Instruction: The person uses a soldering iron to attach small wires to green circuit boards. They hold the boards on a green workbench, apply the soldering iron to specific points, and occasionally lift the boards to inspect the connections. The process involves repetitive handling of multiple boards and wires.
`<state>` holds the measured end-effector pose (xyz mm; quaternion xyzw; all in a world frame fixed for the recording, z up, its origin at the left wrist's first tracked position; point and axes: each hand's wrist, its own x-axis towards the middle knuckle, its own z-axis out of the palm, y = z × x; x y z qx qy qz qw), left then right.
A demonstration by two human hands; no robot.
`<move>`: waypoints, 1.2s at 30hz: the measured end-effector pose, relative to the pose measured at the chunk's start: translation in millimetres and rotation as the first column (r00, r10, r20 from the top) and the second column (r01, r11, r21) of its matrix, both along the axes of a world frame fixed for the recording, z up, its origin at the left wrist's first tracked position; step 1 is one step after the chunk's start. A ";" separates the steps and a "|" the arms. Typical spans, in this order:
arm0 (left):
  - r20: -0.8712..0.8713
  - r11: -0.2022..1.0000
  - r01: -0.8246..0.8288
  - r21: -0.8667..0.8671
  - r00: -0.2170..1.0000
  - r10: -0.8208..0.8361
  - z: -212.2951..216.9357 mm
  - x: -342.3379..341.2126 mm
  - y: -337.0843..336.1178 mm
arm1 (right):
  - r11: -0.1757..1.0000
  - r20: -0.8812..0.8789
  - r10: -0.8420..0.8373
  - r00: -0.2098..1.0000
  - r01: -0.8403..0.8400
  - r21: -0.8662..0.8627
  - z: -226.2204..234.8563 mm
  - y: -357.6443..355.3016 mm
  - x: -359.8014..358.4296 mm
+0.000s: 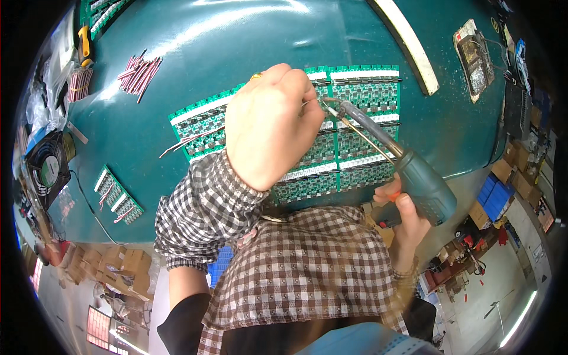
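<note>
My left hand (269, 127) is closed over a panel of green circuit boards (367, 92) on the table, its fingertips pinched near the hot end of a soldering gun. Thin red and black wires (192, 141) stick out to the left from under this hand; their far ends are hidden by the fingers. My right hand (408, 219) is wrapped around the handle of the dark green soldering gun (429, 188). The gun's tip and its thin feed tube (367, 138) point up and left, meeting my left fingertips just above the boards.
Loose wires (140, 74), a tied wire bundle (80, 84) and a yellow-handled screwdriver (84, 44) lie at the far left. Nearer are a black fan (50, 167) and a small board strip (118, 195). A white curved bar (408, 44) and a soiled metal tray (475, 62) occupy the far right.
</note>
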<state>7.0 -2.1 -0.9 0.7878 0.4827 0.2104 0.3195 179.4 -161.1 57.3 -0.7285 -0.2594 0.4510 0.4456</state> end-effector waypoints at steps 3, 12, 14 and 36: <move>-0.009 1.000 -0.002 -0.004 1.000 0.002 0.2 -0.6 0.2 | 1.000 -0.001 -0.005 1.000 0.005 -0.006 -0.2 -0.1 -0.6; -0.004 1.000 -0.001 -0.003 1.000 0.001 0.4 -0.5 0.7 | 1.000 -0.045 -0.028 0.999 0.028 0.000 2.4 1.1 -0.7; -0.002 1.000 -0.003 -0.006 1.000 0.003 0.9 -0.8 0.5 | 0.999 -0.146 -0.034 0.989 0.040 0.036 1.6 -0.1 2.8; -0.003 1.000 0.002 -0.002 1.000 -0.002 1.2 0.3 0.6 | 1.000 -0.019 -0.008 1.000 0.008 0.017 -1.0 -1.2 0.5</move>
